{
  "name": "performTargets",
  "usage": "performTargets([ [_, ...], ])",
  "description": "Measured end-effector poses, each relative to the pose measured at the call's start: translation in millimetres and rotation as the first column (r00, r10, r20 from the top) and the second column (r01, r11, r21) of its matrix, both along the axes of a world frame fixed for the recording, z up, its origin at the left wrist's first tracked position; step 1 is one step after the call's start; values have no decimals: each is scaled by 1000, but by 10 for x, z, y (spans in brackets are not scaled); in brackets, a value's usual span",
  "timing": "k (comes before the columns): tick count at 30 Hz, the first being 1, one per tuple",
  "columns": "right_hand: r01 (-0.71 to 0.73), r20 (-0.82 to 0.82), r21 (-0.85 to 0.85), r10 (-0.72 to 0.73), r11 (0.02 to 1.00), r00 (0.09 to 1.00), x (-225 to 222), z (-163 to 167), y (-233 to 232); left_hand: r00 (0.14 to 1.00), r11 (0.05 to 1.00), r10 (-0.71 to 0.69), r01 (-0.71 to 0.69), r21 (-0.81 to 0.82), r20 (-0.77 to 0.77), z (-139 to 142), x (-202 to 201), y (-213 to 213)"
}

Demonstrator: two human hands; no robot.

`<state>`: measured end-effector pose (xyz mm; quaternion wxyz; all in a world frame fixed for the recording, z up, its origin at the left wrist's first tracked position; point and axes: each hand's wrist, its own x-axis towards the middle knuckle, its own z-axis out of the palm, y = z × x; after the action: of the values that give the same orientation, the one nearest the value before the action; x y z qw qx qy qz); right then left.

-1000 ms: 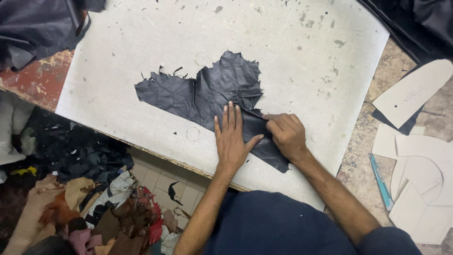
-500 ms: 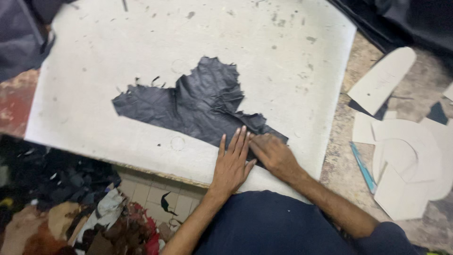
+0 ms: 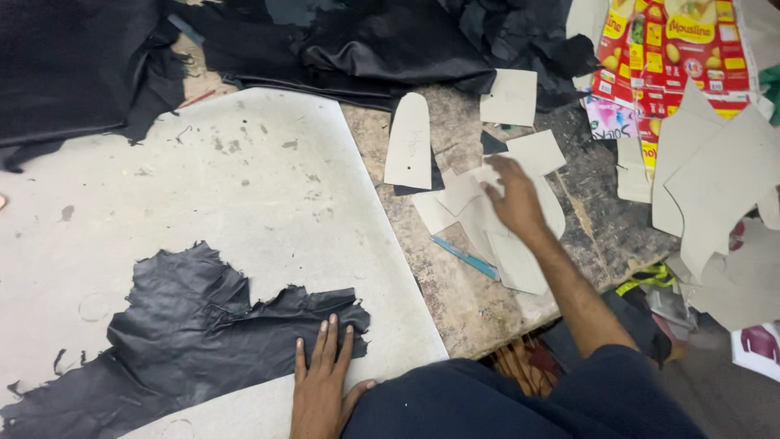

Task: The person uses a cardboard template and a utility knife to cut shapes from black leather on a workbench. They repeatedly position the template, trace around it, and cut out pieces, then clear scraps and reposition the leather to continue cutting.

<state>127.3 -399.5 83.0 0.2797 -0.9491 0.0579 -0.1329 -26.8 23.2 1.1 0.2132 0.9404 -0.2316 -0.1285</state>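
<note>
A ragged piece of black leather point(image 3: 195, 333) lies flat on a white cutting board point(image 3: 203, 179). My left hand point(image 3: 322, 382) rests palm down on the leather's right end, fingers together and stretched out. My right hand point(image 3: 513, 199) is out to the right over a heap of pale card patterns point(image 3: 487, 211), fingers spread, touching the top ones and holding nothing. A blue-handled tool point(image 3: 465, 257) lies just below and left of that hand, partly under the cards.
Black leather hides point(image 3: 341, 41) are piled along the back. More card patterns point(image 3: 715, 187) and a red and yellow printed carton point(image 3: 682, 49) lie at the right. A long rounded card pattern point(image 3: 409, 142) lies beside the board. Scraps sit below the stone bench edge point(image 3: 487, 317).
My right hand has left the leather and reached right to the card patterns. The view has swung right. My left hand still presses the leather.
</note>
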Motion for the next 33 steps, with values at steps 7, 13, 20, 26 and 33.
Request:
performTargets([
  [7,142,-42,-254,-157,957,987,-563,-70,-1151,889,913,357,-267,-309,287,-330,-56,674],
  [13,290,-323,-250,-362,924,874,-1136,56,-962,780,872,479,-372,-318,402,-569,-160,945],
  [20,59,-426,-214,-147,975,893,-1490,-118,176,750,867,498,-428,-254,436,-380,-168,795],
  [26,249,-464,-159,-295,955,835,-1589,-334,-438,741,849,528,-451,-274,416,-179,-176,729],
  [33,167,-81,-308,-201,937,976,-1375,-580,-1207,749,859,512,-443,-257,421,-147,-102,726],
])
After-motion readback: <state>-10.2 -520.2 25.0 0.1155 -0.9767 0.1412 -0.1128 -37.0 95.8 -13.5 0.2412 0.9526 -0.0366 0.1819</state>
